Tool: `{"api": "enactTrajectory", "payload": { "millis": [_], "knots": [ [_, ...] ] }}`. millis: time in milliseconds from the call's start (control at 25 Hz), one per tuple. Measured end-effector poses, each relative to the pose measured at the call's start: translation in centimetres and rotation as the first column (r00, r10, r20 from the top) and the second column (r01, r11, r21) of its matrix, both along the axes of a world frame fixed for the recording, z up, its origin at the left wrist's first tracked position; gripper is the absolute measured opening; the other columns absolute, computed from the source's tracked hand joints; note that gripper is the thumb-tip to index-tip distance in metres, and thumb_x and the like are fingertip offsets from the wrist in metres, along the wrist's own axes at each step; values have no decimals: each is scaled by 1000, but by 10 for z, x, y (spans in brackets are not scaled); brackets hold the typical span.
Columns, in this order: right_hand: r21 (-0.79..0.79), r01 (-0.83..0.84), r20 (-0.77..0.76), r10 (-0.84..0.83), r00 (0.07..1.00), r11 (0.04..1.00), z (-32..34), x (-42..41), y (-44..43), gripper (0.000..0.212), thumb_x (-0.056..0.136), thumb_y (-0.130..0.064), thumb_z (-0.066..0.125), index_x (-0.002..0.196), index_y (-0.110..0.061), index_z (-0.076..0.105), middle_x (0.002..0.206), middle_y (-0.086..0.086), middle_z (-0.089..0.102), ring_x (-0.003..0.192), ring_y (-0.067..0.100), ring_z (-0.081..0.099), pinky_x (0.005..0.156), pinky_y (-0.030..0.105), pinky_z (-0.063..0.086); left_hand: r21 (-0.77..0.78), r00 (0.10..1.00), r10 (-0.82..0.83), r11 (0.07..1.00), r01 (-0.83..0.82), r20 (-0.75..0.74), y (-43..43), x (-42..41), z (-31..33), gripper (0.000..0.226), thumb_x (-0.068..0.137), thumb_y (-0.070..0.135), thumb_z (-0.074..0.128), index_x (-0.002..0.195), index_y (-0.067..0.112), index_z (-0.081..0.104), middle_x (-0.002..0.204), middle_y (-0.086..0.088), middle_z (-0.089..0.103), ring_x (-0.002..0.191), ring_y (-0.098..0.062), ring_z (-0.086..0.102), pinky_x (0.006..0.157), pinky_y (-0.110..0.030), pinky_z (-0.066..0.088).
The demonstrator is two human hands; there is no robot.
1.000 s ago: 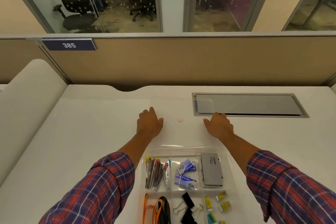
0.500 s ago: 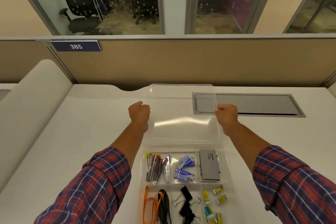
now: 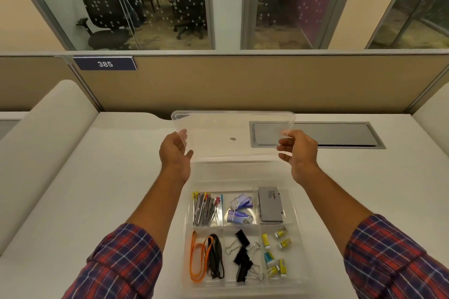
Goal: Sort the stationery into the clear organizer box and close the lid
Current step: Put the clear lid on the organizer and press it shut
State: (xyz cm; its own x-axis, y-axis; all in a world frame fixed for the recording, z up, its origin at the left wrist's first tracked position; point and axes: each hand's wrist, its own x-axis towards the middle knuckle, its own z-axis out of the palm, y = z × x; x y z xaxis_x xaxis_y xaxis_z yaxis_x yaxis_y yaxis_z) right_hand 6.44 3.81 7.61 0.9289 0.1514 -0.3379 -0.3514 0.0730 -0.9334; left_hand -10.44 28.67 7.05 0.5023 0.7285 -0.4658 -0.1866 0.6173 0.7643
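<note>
The clear organizer box (image 3: 298, 230) lies on the white desk, near me, with its compartments filled: metal clips (image 3: 206, 209), blue packets (image 3: 239, 209), a grey case (image 3: 270, 204), orange and black bands (image 3: 204, 260), black binder clips (image 3: 243, 257) and small yellow items (image 3: 275, 255). Its clear lid (image 3: 233, 133) is raised and tilted up behind the box. My left hand (image 3: 175, 153) grips the lid's left edge. My right hand (image 3: 297, 150) grips its right edge.
A grey cable hatch (image 3: 340, 135) is set into the desk (image 3: 97, 189) at the back right. A tan partition with a "385" sign (image 3: 105, 63) stands behind the desk. A white cushioned divider (image 3: 43, 133) runs along the left.
The lid lay flat on the desk behind the box a second ago. Both hands took its side edges and swung it upward and toward me.
</note>
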Motion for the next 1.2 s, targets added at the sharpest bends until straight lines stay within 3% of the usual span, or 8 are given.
{"api": "enactTrajectory", "payload": {
  "millis": [80,240,400,520,640,800,960,1200],
  "knots": [
    [39,-14,-64,16,998,999,-1,-12,-13,27,87,-34,64,95,-9,74,78,8,72,72,23,68,63,37,57,-30,996,15,999,-13,84,-8,-18,-1,29,102,26,46,115,11,67,129,-10,71,127,-21,61,119,-42,35],
    [-31,-139,-17,138,990,990,-6,-31,-40,20,86,-25,78,102,-14,73,99,14,74,83,28,72,62,37,58,38,994,-93,995,91,54,-10,-62,-6,47,90,2,71,136,0,60,119,-15,66,98,-25,69,83,-31,60],
    [-192,-279,57,295,954,941,-11,-45,-68,40,87,-16,77,124,-14,63,90,11,77,68,23,71,60,34,58,27,947,-293,954,299,-134,-9,-94,-13,62,89,-11,70,146,-3,47,133,-24,64,116,-31,68,100,-36,58],
    [-323,-345,90,391,916,881,-23,-58,-79,41,88,-8,73,128,-9,64,76,13,74,54,22,64,51,34,53,99,942,-280,948,301,-187,-27,-107,-20,40,91,-7,71,130,-3,61,122,-21,70,104,-29,75,78,-32,65],
    [-555,-243,214,419,882,796,-33,-76,-82,36,96,-19,65,130,-10,65,78,9,74,55,17,65,56,34,55,376,865,-129,862,339,-485,-48,-110,-26,10,99,18,67,105,13,73,91,-10,76,72,-22,74,56,-28,61],
    [-764,-105,331,526,784,637,-45,-95,-98,43,102,-33,56,137,-9,61,116,13,74,105,28,69,102,43,52,538,760,24,721,436,-649,-68,-119,-35,32,98,26,63,70,12,72,68,-12,68,61,-23,59,51,-34,57],
    [-849,-110,274,609,744,516,-59,-108,-112,43,103,-37,52,135,-10,63,127,11,71,118,30,65,104,41,50,618,707,143,623,480,-693,-82,-134,-38,23,97,23,64,84,13,80,75,3,70,64,-8,56,72,-30,49],
    [-903,-66,240,625,743,425,-68,-127,-122,43,104,-38,44,130,-12,66,123,9,72,111,30,67,94,43,56,618,662,170,579,532,-730,-97,-148,-37,49,94,18,61,48,14,47,43,4,39,45,-14,35,50,-24,33]
  ]
}}
